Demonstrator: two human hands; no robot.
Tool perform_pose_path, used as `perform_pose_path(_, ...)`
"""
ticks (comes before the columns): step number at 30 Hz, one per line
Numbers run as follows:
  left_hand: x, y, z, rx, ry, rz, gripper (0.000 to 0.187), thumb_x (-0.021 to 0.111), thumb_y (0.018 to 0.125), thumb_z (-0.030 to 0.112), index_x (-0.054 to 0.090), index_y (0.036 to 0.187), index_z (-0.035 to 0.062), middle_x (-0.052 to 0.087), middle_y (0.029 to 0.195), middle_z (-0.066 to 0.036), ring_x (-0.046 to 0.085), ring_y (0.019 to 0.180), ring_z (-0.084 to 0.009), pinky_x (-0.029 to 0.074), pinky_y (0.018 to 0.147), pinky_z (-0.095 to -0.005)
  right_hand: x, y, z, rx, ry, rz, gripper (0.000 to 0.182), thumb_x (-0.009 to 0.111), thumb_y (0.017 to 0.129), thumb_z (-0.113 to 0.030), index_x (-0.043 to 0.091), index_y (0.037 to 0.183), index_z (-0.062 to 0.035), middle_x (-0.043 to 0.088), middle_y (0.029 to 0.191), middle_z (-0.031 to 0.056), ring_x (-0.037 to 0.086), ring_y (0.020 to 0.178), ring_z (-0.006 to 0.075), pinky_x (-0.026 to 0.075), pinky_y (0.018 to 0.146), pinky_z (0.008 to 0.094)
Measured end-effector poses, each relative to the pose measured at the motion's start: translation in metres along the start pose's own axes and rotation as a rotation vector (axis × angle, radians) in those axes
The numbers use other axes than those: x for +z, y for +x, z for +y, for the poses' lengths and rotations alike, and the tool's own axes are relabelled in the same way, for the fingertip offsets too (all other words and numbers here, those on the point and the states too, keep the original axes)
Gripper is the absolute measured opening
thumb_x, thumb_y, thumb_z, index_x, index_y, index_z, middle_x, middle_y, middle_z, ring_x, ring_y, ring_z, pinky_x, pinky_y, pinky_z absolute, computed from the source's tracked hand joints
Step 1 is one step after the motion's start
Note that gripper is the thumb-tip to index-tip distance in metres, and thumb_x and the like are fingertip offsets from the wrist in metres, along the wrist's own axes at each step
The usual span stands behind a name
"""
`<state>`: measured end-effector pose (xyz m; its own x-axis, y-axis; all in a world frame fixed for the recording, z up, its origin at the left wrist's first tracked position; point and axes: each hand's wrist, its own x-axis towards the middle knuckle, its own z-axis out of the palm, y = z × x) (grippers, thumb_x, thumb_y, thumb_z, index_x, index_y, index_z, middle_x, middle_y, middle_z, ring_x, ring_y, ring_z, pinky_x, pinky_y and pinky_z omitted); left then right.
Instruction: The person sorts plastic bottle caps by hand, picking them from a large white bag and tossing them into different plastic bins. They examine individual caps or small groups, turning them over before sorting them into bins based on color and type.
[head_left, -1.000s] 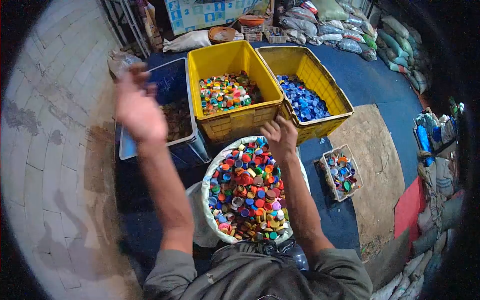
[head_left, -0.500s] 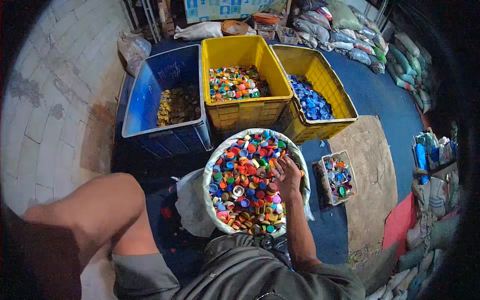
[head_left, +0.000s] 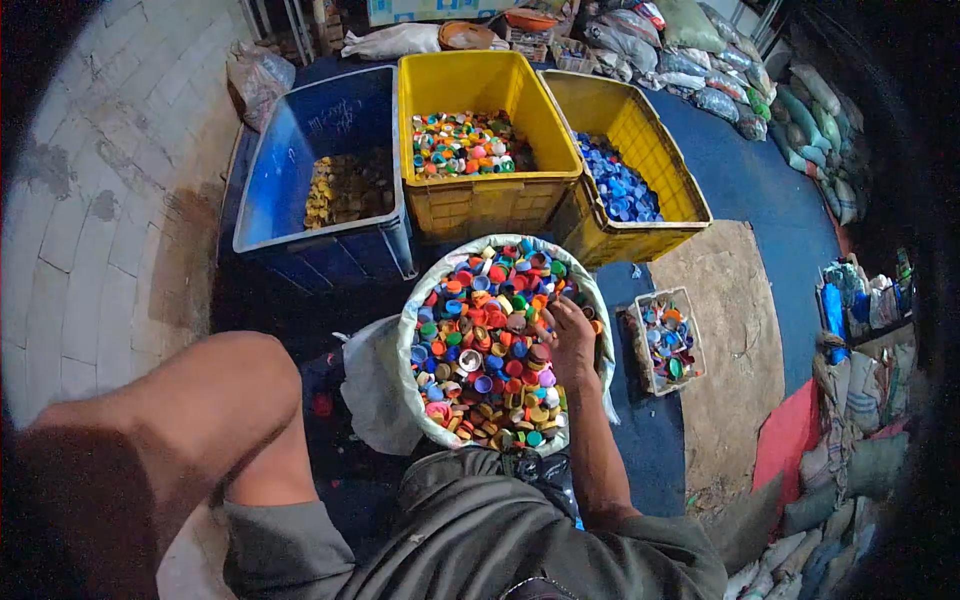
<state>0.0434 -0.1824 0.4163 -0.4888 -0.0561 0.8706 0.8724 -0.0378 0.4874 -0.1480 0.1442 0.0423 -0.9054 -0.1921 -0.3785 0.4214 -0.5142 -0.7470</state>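
Observation:
My right hand [head_left: 570, 338] reaches over the right side of a big round white sack [head_left: 407, 350] heaped with mixed bottle caps [head_left: 490, 340]. Its fingers are bent and somewhat apart, with the tips touching the caps; no cap shows in its grip. Red, blue, green, orange, white and brown caps surround it, some lying cup-side up. The sack stands just in front of my body, its rim folded outward. My left hand is not in view; a bent bare leg [head_left: 220, 400] fills the left side.
Behind the sack stand a blue bin [head_left: 318, 240] with yellowish and dark caps, a yellow bin [head_left: 490, 195] with mixed caps, and another yellow bin [head_left: 640, 235] with blue caps. A white crate [head_left: 654, 387] sits at right on cardboard [head_left: 735, 340]. Filled bags [head_left: 690, 60] line the back; a wall [head_left: 100, 220] bounds the left.
The whole scene has shifted slightly up and left in the view. My right hand stays at the right side of the sack, its fingers now lower among the caps.

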Motion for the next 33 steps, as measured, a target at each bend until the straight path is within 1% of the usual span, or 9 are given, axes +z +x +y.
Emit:
perform_pose_path(12, -0.003, -0.007, -0.01, 0.003, 0.008, 0.016, 0.055, 0.053, 0.086, 0.031, 0.048, 0.126, -0.0059, 0.053, 0.122, -0.02, 0.048, 0.11, -0.0324, 0.031, 0.101, -0.0482, 0.005, -0.002, 0.008, 0.016, -0.019, -0.006, 0.062, 0.057, 0.085, -0.023, 0.035, 0.139, -0.0017, 0.043, 0.13, 0.0086, 0.048, 0.119, 0.0232, 0.048, 0.087, 0.0381)
perform_pose_path(14, -0.004, -0.008, -0.01, 0.001, 0.001, 0.023, 0.055, 0.053, 0.086, 0.031, 0.048, 0.126, -0.0058, 0.053, 0.123, -0.02, 0.048, 0.11, -0.0322, 0.031, 0.101, -0.048, -0.002, 0.002, 0.015, -0.01, 0.004, 0.014, 0.054, 0.062, 0.084, -0.028, 0.045, 0.131, -0.0072, 0.05, 0.116, 0.0042, 0.052, 0.11, 0.0182, 0.052, 0.083, 0.0366)
perform_pose_path(17, -0.008, -0.008, -0.012, 0.003, -0.012, 0.034, 0.055, 0.053, 0.086, 0.031, 0.047, 0.126, -0.0056, 0.053, 0.123, -0.02, 0.048, 0.11, -0.032, 0.031, 0.101, -0.0476, -0.006, 0.002, 0.015, 0.022, -0.006, 0.02, 0.059, 0.058, 0.086, -0.023, 0.038, 0.137, -0.0022, 0.05, 0.12, 0.0067, 0.052, 0.11, 0.0193, 0.049, 0.085, 0.0365)
perform_pose_path(20, -0.01, -0.008, -0.017, -0.005, -0.017, 0.028, 0.055, 0.054, 0.086, 0.032, 0.047, 0.127, -0.0054, 0.053, 0.123, -0.02, 0.048, 0.11, -0.0317, 0.031, 0.101, -0.0472, -0.003, 0.0, 0.013, 0.034, -0.026, 0.05, 0.059, 0.059, 0.086, -0.023, 0.039, 0.137, -0.003, 0.049, 0.123, 0.0082, 0.051, 0.112, 0.022, 0.048, 0.084, 0.0374)
perform_pose_path(21, -0.011, -0.008, -0.021, -0.011, -0.024, 0.037, 0.056, 0.054, 0.086, 0.032, 0.047, 0.127, -0.0053, 0.053, 0.123, -0.02, 0.048, 0.11, -0.0316, 0.032, 0.101, -0.0471, -0.008, 0.002, 0.017, -0.01, -0.023, 0.049, 0.054, 0.06, 0.085, -0.028, 0.044, 0.133, -0.0076, 0.052, 0.116, 0.0062, 0.052, 0.107, 0.0203, 0.05, 0.075, 0.036)
perform_pose_path(25, -0.011, -0.009, -0.026, -0.008, -0.029, 0.045, 0.056, 0.054, 0.086, 0.032, 0.047, 0.127, -0.005, 0.053, 0.123, -0.02, 0.048, 0.111, -0.0312, 0.032, 0.101, -0.0466, -0.011, -0.002, 0.014, 0.027, -0.031, 0.059, 0.055, 0.059, 0.084, -0.027, 0.041, 0.132, -0.0064, 0.05, 0.109, 0.0096, 0.052, 0.101, 0.0217, 0.046, 0.068, 0.0352)
perform_pose_path(28, -0.012, -0.009, -0.03, -0.013, -0.042, 0.05, 0.056, 0.054, 0.086, 0.032, 0.047, 0.127, -0.0048, 0.052, 0.123, -0.02, 0.048, 0.111, -0.031, 0.032, 0.101, -0.0463, -0.016, -0.003, 0.013, 0.031, -0.026, 0.032, 0.055, 0.059, 0.084, -0.026, 0.041, 0.133, -0.0068, 0.05, 0.108, 0.0087, 0.052, 0.101, 0.0212, 0.048, 0.068, 0.0366)
perform_pose_path(30, -0.009, -0.011, -0.029, -0.016, -0.039, 0.042, 0.056, 0.054, 0.086, 0.032, 0.046, 0.127, -0.0046, 0.052, 0.123, -0.02, 0.048, 0.111, -0.0308, 0.032, 0.101, -0.0461, -0.012, -0.009, 0.009, 0.057, -0.02, 0.074, 0.056, 0.059, 0.085, -0.025, 0.04, 0.135, -0.008, 0.05, 0.109, 0.0087, 0.055, 0.097, 0.0207, 0.052, 0.074, 0.0425)
perform_pose_path(33, -0.01, -0.012, -0.029, -0.026, -0.039, 0.044, 0.056, 0.055, 0.086, 0.032, 0.046, 0.128, -0.0044, 0.052, 0.124, -0.02, 0.048, 0.111, -0.0305, 0.032, 0.102, -0.0457, -0.021, -0.004, 0.013, 0.021, -0.008, 0.033, 0.057, 0.057, 0.085, -0.023, 0.037, 0.136, -0.0065, 0.052, 0.107, 0.0088, 0.055, 0.1, 0.0207, 0.054, 0.076, 0.0452)
